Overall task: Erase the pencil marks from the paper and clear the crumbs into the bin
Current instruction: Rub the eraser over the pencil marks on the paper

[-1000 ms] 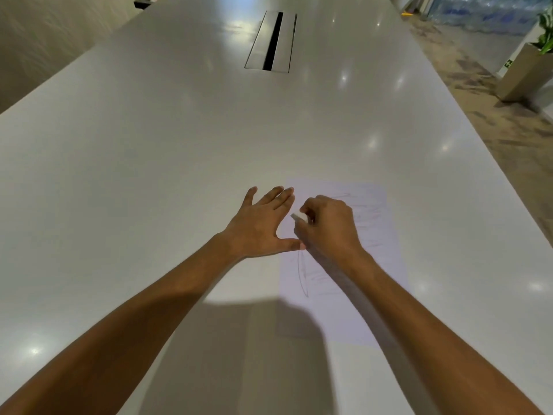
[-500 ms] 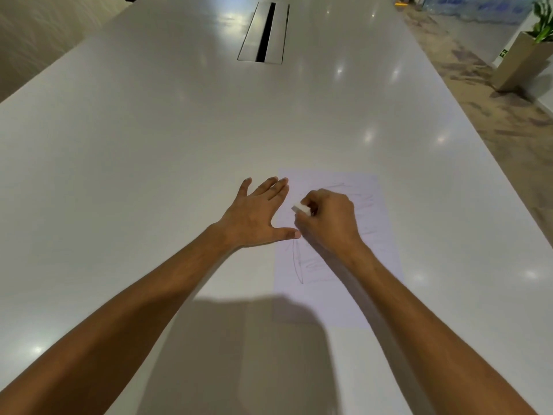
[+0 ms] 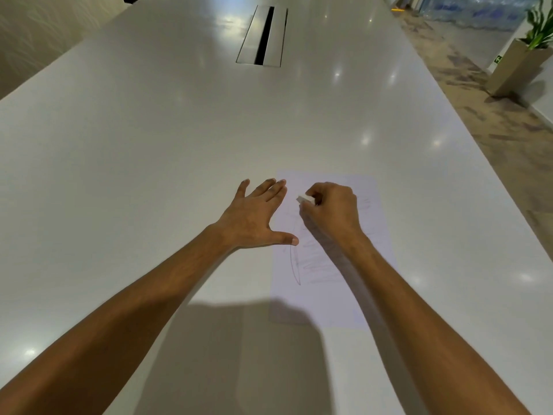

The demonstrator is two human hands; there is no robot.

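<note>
Big glossy white conference table [image 3: 149,175] is where we're working, with ceiling lights glaring off it. Our sheet of paper [image 3: 329,301] lies flat near our edge, and plenty of faint pencil scribbles [image 3: 317,263] show across the middle, plus a long curved line down the left side.

Our right hand [image 3: 332,209] has its fingers curled tight round a small white eraser [image 3: 305,199], held near the upper left part of the sheet; we can't tell if it's actually touching the paper. Our left hand [image 3: 256,217] is spread flat, fingers straight, fingertips and thumb just catching the paper's left edge while the palm sits mostly on the table.

What could go wrong: that hold-down only covers one edge, so on a slick top like this a hard stroke could skid or crumple the sheet, we reckon. Any crumbs would be tough to see on white, easy to miss or scatter.

Around us: a metal cable hatch [image 3: 263,35] set into the table well beyond the paper, and a planter [image 3: 520,65] on the patterned carpet [image 3: 490,121] off to the right. No bin in view anywhere, so that part's a hunt. Nothing stands between our hands and the marks.
</note>
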